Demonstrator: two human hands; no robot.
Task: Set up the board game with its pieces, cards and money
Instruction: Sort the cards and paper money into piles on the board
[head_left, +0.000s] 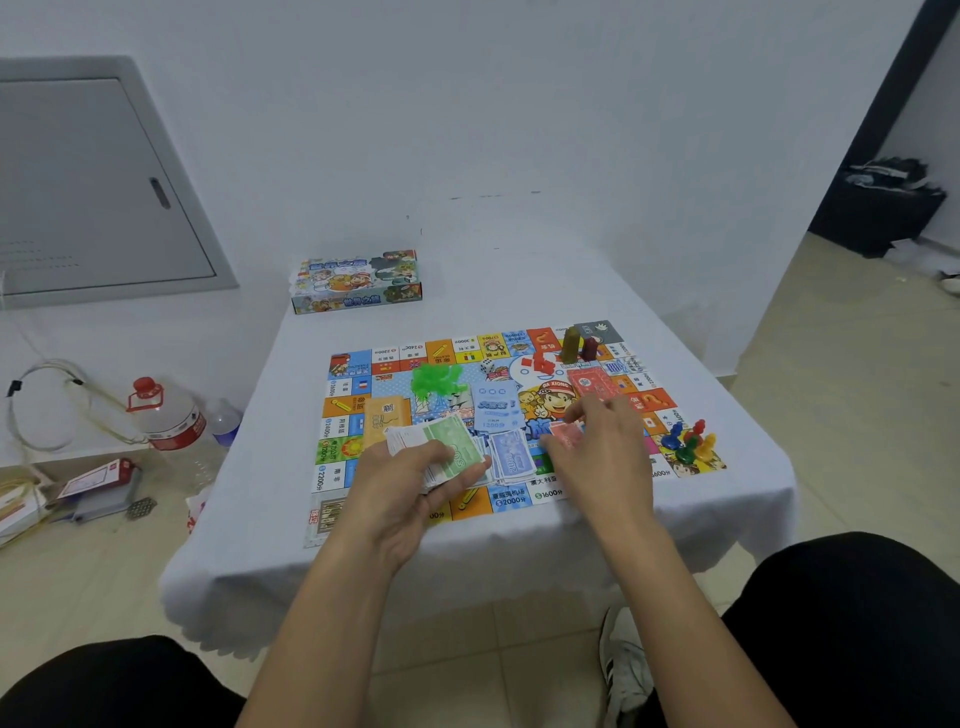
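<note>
The colourful game board (613, 364) lies flat on a white-clothed table (363, 530). My left hand (400, 493) grips a stack of paper money (447, 452) with a green note on top, held over the board's near edge. My right hand (597, 447) pinches a red note (563, 434) just right of a blue pile of notes (511, 457). On the board lie an orange card deck (387, 415), a light blue card (493, 405), a red card deck (589, 384), green plastic pieces (434, 376), red houses (540, 361), a die (487, 366) and coloured pawns (688, 441).
The game box (356, 280) sits at the table's far left corner. Two tall pieces, olive and dark red (576, 345), stand at the board's far right. A water bottle (166, 415), cables and papers lie on the floor to the left. My knees flank the table's near edge.
</note>
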